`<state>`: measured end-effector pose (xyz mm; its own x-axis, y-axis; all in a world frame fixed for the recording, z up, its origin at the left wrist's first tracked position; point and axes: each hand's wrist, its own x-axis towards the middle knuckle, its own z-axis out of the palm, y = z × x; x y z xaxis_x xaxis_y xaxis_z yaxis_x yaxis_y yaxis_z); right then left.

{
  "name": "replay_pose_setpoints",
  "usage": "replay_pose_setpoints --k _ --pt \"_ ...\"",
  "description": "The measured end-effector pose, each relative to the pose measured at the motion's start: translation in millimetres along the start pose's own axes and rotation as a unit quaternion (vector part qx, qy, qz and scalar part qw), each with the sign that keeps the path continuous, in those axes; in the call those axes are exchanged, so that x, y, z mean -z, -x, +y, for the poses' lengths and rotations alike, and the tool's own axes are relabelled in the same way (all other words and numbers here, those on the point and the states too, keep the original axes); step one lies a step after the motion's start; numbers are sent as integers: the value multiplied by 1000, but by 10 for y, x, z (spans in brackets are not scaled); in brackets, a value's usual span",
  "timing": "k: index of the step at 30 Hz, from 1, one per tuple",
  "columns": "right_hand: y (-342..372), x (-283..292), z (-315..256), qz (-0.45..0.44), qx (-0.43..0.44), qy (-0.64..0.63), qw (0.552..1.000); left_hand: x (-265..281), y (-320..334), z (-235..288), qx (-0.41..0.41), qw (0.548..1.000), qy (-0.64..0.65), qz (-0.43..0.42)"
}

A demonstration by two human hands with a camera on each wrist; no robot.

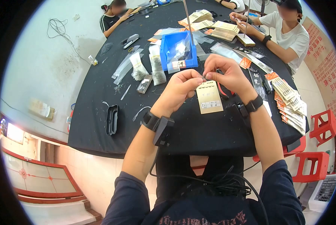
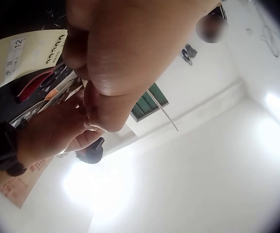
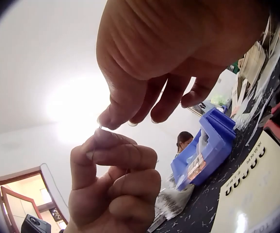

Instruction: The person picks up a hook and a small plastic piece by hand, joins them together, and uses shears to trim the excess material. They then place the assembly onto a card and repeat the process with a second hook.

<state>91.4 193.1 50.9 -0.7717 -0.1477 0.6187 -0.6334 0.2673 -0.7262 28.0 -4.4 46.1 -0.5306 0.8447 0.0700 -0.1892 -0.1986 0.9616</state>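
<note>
My left hand (image 1: 178, 90) and right hand (image 1: 230, 75) meet fingertip to fingertip over the table. Between thumb and forefinger, each pinches a thin line (image 3: 100, 127), a short bit of which shows between the fingertips in the right wrist view. Whatever else the fingertips hold is mostly hidden. Just below them lies a pale yellow card (image 1: 210, 102) marked 12, with a row of small black hooks (image 3: 246, 171) along its top end. A red-handled tool (image 2: 35, 86) rests beside the card, partly behind my right hand.
A blue bin (image 1: 178, 48) stands beyond my hands, with bundles of clear-bagged strands (image 1: 138, 66) on its left. A small box (image 1: 144, 84) and black case (image 1: 112, 120) sit further left. Stacked cards (image 1: 288, 99) lie at right. Other people sit around the black table (image 1: 89, 127).
</note>
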Motion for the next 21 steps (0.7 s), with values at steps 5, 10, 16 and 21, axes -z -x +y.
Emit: replay_pose_setpoints --k 5,10,16,21 --pt "2 1 3 2 0 4 1000 -19 19 21 -3 1000 2 -4" --pt "-3 9 2 -3 9 12 1000 -10 20 14 -13 1000 2 -11" --pt "9 44 7 -5 -18 34 999 13 14 14 -24 1000 -12 -1" --pt "10 56 -65 12 -63 40 997 38 1 -2 -32 999 -31 19"
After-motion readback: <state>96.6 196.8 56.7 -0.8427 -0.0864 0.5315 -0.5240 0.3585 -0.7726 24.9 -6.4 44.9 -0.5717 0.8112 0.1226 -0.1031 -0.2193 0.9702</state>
